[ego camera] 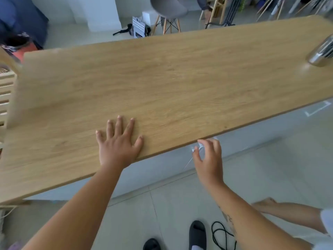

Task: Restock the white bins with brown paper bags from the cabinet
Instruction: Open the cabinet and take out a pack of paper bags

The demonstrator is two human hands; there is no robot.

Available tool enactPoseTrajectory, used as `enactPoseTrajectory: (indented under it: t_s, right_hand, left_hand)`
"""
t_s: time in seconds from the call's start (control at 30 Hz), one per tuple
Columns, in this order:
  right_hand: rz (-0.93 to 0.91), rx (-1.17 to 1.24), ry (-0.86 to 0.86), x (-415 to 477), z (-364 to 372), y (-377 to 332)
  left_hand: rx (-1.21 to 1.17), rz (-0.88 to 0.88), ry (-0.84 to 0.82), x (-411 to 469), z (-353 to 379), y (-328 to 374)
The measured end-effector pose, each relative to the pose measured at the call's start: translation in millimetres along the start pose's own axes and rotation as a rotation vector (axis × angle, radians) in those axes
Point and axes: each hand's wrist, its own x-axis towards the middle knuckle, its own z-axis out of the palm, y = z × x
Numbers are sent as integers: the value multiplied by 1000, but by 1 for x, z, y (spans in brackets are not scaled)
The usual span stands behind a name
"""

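Head view: the left grip [119,141] lies flat, palm down, on the wooden bench [180,78]. Its fingers are straight and spread, it holds nothing, and its wrist crosses the near edge of the bench.

The right grip [209,159] is beside the left grip and lower, off the bench. It is in the air just before the white cabinet [252,134], whose front runs under the bench edge. This grip is half open, with fingers loosely curved and the thumb apart from them. The fingertips reach up to the underside of the bench edge. The frame is blurred there, and I see nothing in its grasp. What the cabinet holds behind its front is hidden.

Far beyond the right grip, at the bench's far end, stands a shiny metal vessel [320,53]. Well away from the left grip, on its outer side, is a slatted wooden rack [6,91]. Below both wrists, on the tiled floor [270,177], are a black slipper [197,233] and a looped black cord [222,233] just beside it. Past the bench, opposite the grips, stands a grey chair [168,8].
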Motion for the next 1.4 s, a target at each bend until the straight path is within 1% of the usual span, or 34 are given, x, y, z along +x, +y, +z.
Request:
enactPoseTrajectory:
  t_s: [0.03,0.07,0.13,0.2,0.23,0.33,0.53,0.6,0.7,0.77,0.8,0.83,0.87,0.93,1.0,1.07,1.13,1.2,1.27,1.33,1.4]
  right_hand:
    - [96,51,28,3,-1,5]
    - [189,88,14,7,-3,9]
    - [324,125,-128,13,-1,20]
    - [386,174,-275,18,4,30]
    - [414,189,-315,21,6,32]
    - [448,157,-353,30,10,37]
    - [435,151,-349,24,5,41]
    - [445,151,-345,12,-2,43]
    - [459,172,-362,-12,-18,46]
    - [468,179,-378,-29,-29,49]
    - [473,186,-378,-39,-33,51]
    - [475,196,-376,-49,-37,53]
    - [481,203,-373,-59,-41,56]
    - [490,211,-374,-78,-48,61]
    - [472,215,-399,-93,-56,68]
    - [413,197,-421,-99,-69,73]
    - [299,169,-400,-96,-85,80]
    - [142,100,-376,-89,-99,85]
    - [33,87,-381,-83,-106,89]
    - [-18,134,-489,-78,-107,93]
    - [-80,148,-691,-77,-109,96]
  left_hand:
    - [12,0,-2,-1,-1,0]
    - [23,4,28,1,0,1]
    - [27,-3,57,3,2,-2]
    - [24,2,69,2,4,-1]
    - [26,-1,72,2,4,-1]
    - [19,-18,79,3,4,-1]
    - [30,-9,100,5,5,-3]
    - [-5,43,120,-1,4,-2]
    - [-64,198,174,-30,14,16]
    - [-84,396,215,-61,29,38]
    - [-57,501,233,-77,39,49]
    - [-18,567,232,-92,49,60]
    - [20,581,210,-105,57,70]
    - [54,490,129,-125,66,83]
    - [25,372,74,-137,71,89]
    - [-11,334,78,-145,71,91]
    - [-40,322,104,-153,69,92]
    - [-86,296,125,-162,67,94]
    - [-109,263,134,-171,68,97]
    - [-99,222,148,-180,70,100]
    - [-92,160,150,-192,71,105]
